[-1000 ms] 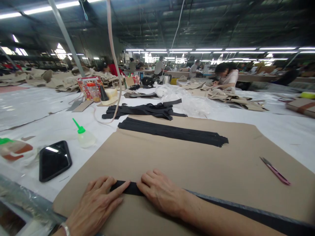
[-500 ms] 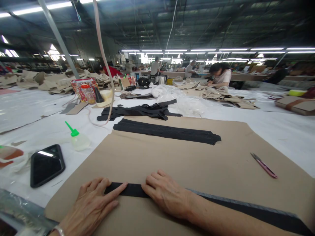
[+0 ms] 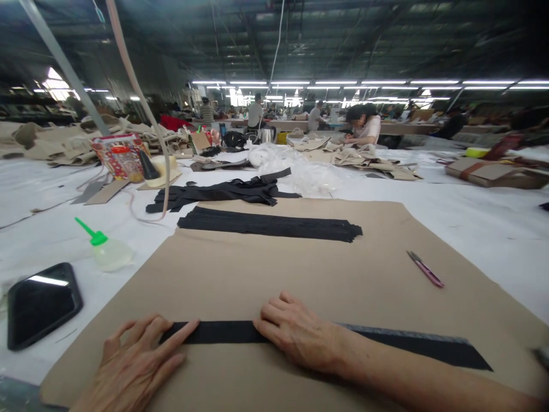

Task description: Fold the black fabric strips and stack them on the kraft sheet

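Note:
A black fabric strip (image 3: 227,332) lies crosswise on the tan sheet near me, and its right part shows a grey edge beyond my right forearm. Flat on the strip's left end rests my left hand (image 3: 132,360), fingers spread, with the index finger extended along it. My right hand (image 3: 295,335) is closed on the strip farther right, fingers curled and thumb side down; its fingertips are partly hidden. A bare stretch of strip shows between the two hands.
Beyond the strip, a stack of black strips (image 3: 270,224) lies on the tan sheet (image 3: 274,269). Pink thread snips (image 3: 425,270) are at right. A phone (image 3: 45,303) and a green-capped squeeze bottle (image 3: 109,252) sit left. Loose black strips (image 3: 223,193) lie behind; co-workers are farther back.
My right hand has slid rightward along the strip, widening the gap between my hands. My left hand stays at the strip's left end. The camera has turned right, shifting the scene leftward.

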Motion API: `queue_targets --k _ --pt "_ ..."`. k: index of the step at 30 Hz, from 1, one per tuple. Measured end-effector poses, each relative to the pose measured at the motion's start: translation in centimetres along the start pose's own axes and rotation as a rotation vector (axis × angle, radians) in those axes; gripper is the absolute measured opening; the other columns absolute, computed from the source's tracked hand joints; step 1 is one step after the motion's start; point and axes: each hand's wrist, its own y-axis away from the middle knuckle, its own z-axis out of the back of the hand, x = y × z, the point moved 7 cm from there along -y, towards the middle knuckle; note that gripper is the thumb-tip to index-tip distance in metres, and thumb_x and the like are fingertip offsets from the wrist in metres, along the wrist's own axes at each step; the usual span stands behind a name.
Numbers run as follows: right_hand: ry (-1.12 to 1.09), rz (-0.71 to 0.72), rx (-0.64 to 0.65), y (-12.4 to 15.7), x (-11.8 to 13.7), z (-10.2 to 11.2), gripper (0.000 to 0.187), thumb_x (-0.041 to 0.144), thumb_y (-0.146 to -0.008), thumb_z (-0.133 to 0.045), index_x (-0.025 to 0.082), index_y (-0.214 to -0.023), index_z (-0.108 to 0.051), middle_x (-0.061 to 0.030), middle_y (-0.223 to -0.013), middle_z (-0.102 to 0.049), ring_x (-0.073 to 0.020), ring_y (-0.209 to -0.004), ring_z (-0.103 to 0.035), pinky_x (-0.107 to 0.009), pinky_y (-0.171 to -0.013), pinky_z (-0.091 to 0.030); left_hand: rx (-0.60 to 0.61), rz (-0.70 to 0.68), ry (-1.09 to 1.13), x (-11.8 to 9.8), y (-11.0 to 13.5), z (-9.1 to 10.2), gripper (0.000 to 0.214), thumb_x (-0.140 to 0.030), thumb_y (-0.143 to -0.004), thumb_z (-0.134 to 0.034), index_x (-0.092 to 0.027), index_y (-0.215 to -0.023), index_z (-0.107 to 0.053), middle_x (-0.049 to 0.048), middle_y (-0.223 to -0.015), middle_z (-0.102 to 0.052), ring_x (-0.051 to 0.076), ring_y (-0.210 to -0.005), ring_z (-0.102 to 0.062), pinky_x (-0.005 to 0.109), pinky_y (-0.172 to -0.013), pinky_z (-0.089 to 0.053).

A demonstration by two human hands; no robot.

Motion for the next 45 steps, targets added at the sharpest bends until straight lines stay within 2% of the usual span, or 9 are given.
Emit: queue_targets --k 3,7,8,10,13,15,24,37,45 --pt "0.001 -0.002 -0.010 0.5 -0.2 0.2 0.014 0.015 -0.095 -0.042 0.016 -0.100 -0.055 -0.0041 -0.090 -0.054 -0.0160 -0.083 -0.044 -0.030 -0.078 -0.034 -0.055 0.027 0.033 0.7 0.2 0.1 0.043 -0.038 -0.086 -0.047 -0.044 -0.129 -0.045 -0.0016 -0.103 -0.063 0.023 -0.102 -0.056 0.045 -0.090 -0.032" --pt "0.006 0.005 -0.030 0.6 -0.2 0.3 0.013 0.017 -0.095 -0.042 0.016 -0.092 -0.054 -0.0028 -0.088 -0.054 -0.0155 -0.080 -0.043 -0.029 -0.077 -0.034 -0.300 0.153 0.043 -0.3 -1.3 3.3 0.027 -0.037 -0.088 -0.045 -0.029 -0.109 -0.061 0.0082 -0.109 -0.058 0.028 -0.093 -0.054 0.046 -0.078 -0.040" --pt "0.010 0.007 -0.035 0.6 -0.2 0.3 0.014 0.017 -0.096 -0.041 0.016 -0.090 -0.054 -0.0026 -0.088 -0.053 -0.0156 -0.079 -0.043 -0.029 -0.077 -0.033 -0.333 0.184 0.071 -1.4 -2.1 4.0 0.029 -0.035 -0.089 -0.044 -0.027 -0.112 -0.059 0.0101 -0.113 -0.056 0.029 -0.095 -0.053 0.047 -0.079 -0.041" --pt "0.020 0.009 -0.047 0.6 -0.2 0.2 0.016 0.018 -0.097 -0.039 0.016 -0.090 -0.054 -0.0022 -0.087 -0.053 -0.0159 -0.078 -0.043 -0.030 -0.076 -0.033 -0.349 0.076 0.272 -5.1 -3.9 4.8 0.031 -0.028 -0.090 -0.043 -0.023 -0.120 -0.053 0.0090 -0.112 -0.056 0.024 -0.101 -0.054 0.041 -0.085 -0.045" --pt "0.024 0.024 -0.060 0.7 -0.1 0.1 0.016 0.019 -0.097 -0.039 0.016 -0.091 -0.053 -0.0017 -0.086 -0.053 -0.0160 -0.077 -0.043 -0.032 -0.076 -0.032 -0.248 -0.095 0.483 -10.5 -5.8 4.1 0.034 -0.016 -0.090 -0.039 -0.021 -0.121 -0.050 0.0054 -0.104 -0.060 0.015 -0.098 -0.057 0.024 -0.086 -0.049" --pt "0.024 0.038 -0.068 0.9 -0.1 0.0 0.014 0.019 -0.097 -0.040 0.016 -0.091 -0.053 -0.0014 -0.086 -0.052 -0.0158 -0.077 -0.043 -0.032 -0.075 -0.032 -0.210 -0.113 0.509 -12.1 -6.1 3.2 0.035 -0.014 -0.089 -0.039 -0.019 -0.121 -0.050 0.0052 -0.099 -0.061 0.014 -0.094 -0.058 0.022 -0.084 -0.051" --pt "0.022 0.032 -0.060 3.1 -1.2 0.2 0.013 0.017 -0.095 -0.045 0.016 -0.086 -0.054 -0.0007 -0.083 -0.051 -0.0151 -0.073 -0.043 -0.032 -0.070 -0.032 -0.137 -0.177 0.426 -12.3 -5.6 3.0 0.042 -0.012 -0.087 -0.040 -0.018 -0.127 -0.047 0.0021 -0.094 -0.060 0.013 -0.088 -0.057 0.018 -0.082 -0.049" --pt "0.031 0.010 -0.066 6.7 -2.4 0.5 0.016 0.016 -0.095 -0.043 0.016 -0.085 -0.056 -0.0018 -0.084 -0.052 -0.0157 -0.074 -0.043 -0.032 -0.070 -0.032 -0.053 -0.218 0.162 -13.4 -5.9 2.3 0.066 -0.004 -0.081 -0.041 -0.032 -0.140 -0.034 -0.0003 -0.093 -0.060 0.014 -0.087 -0.055 0.026 -0.076 -0.040" --pt "0.081 0.014 -0.062 8.6 -2.9 0.8 0.017 0.016 -0.096 -0.041 0.015 -0.088 -0.056 -0.0026 -0.086 -0.052 -0.0153 -0.075 -0.043 -0.031 -0.069 -0.032 -0.125 -0.272 0.076 -13.6 -5.7 2.3 0.074 -0.001 -0.075 -0.040 -0.035 -0.140 -0.032 -0.0002 -0.096 -0.062 0.015 -0.088 -0.055 0.030 -0.080 -0.034"
